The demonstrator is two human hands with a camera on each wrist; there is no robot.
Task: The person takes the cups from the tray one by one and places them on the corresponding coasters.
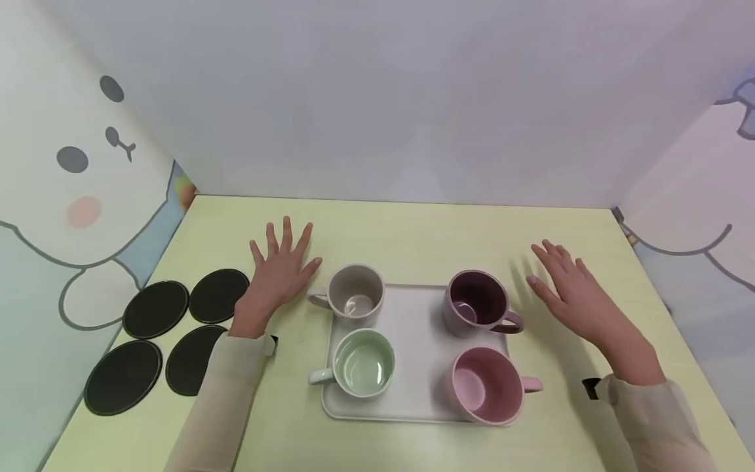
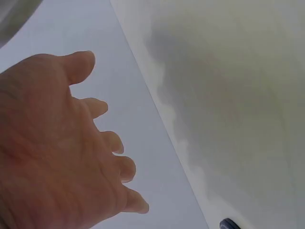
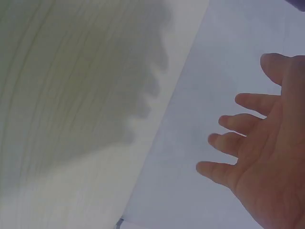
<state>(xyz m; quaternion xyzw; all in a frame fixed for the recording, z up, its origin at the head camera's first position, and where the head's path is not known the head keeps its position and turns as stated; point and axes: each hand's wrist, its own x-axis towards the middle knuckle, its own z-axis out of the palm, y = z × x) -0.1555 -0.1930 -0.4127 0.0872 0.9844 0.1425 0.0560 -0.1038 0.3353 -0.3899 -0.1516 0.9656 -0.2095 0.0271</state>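
My left hand point(image 1: 280, 272), fingers spread and holding nothing, hovers over the table between the black coasters and the cups. On the other side, my right hand point(image 1: 569, 288) is also spread and bare, its shadow falling on the table. A white tray point(image 1: 415, 367) lies between them with a cup near each corner. The greyish-beige cup point(image 1: 356, 295) and mint green cup point(image 1: 364, 364) have handles pointing left. Handles on the dark purple cup point(image 1: 476, 303) and pink cup point(image 1: 486, 387) point right. In both wrist views the palms show with nothing in them.
Several round black coasters point(image 1: 156, 309) lie in a cluster on the table's left side. A pale wall point(image 1: 401, 98) rises behind the light wood table point(image 1: 413, 242). Side panels with cartoon drawings point(image 1: 88, 170) stand left and right.
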